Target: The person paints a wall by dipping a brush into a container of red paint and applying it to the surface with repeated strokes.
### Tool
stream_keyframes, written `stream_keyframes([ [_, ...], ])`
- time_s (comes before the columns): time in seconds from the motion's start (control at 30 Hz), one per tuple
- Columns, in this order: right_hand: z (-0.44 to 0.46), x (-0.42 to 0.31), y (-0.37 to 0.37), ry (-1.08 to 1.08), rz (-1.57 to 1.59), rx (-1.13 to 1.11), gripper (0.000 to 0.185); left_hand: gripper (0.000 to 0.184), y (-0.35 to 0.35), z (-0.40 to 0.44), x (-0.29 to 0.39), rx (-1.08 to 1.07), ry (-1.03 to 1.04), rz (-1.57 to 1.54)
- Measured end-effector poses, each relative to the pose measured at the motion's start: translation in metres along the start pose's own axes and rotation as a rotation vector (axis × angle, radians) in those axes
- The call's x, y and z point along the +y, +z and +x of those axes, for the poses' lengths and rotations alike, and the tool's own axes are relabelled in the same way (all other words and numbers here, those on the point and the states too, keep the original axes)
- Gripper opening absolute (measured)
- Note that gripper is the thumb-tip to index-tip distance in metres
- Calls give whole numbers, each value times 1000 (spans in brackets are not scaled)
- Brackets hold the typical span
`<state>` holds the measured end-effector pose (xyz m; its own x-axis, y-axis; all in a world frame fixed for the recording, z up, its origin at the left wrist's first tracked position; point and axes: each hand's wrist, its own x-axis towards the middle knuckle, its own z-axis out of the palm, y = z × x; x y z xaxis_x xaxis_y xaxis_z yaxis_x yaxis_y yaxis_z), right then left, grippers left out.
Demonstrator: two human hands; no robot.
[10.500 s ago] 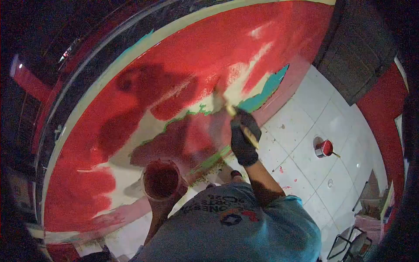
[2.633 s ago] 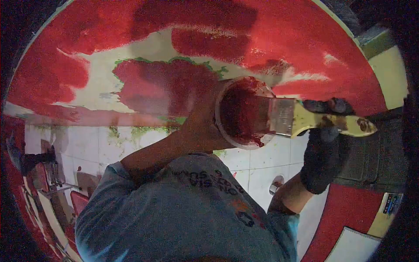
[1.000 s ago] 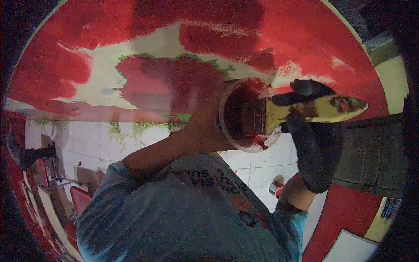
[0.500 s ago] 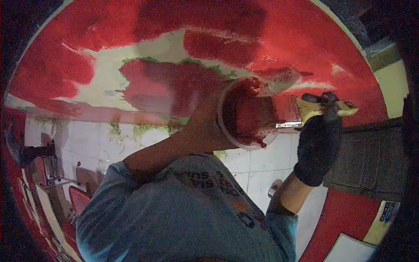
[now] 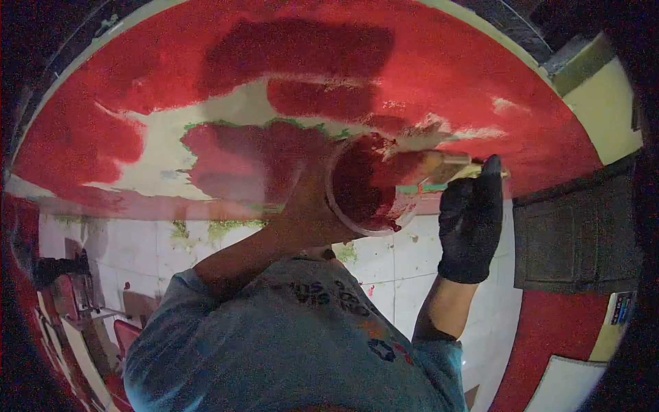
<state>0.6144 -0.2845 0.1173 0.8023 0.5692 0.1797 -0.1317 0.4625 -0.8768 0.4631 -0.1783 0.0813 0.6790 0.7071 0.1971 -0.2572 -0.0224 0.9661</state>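
Brush [image 5: 447, 165] has been drawn outward, gripped by right hand [image 5: 472, 223]; tub [image 5: 347, 221] is held close by left hand [image 5: 309, 198], presumably for dipping.

The paintbrush [image 5: 447, 165] is blurred, its handle [image 5: 472, 171] partly hidden.

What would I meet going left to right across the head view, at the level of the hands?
Left hand, paint cup, gloved right hand, dark panelled surface.
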Motion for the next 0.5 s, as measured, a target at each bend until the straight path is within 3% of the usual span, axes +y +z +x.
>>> stream_keyframes([
  [0.07,9,8,-12,310,627,-338,20,89,-8,1,-4,-28,215,228],
  [0.1,3,-1,-2,370,528,-54,16,89,-9,2,-1,-34,220,227],
  [0.17,5,3,-8,390,530,-57,17,91,-9,2,7,-33,234,442],
  [0.33,-5,3,-9,350,473,-97,19,92,-1,0,6,-38,248,330],
  [0.4,-8,4,-9,366,472,15,20,91,0,0,6,-43,222,315],
  [0.47,-9,4,-10,400,525,-13,21,89,0,2,5,-60,258,632],
  [0.5,-9,5,-11,436,575,-43,22,89,1,1,6,-71,267,634],
])
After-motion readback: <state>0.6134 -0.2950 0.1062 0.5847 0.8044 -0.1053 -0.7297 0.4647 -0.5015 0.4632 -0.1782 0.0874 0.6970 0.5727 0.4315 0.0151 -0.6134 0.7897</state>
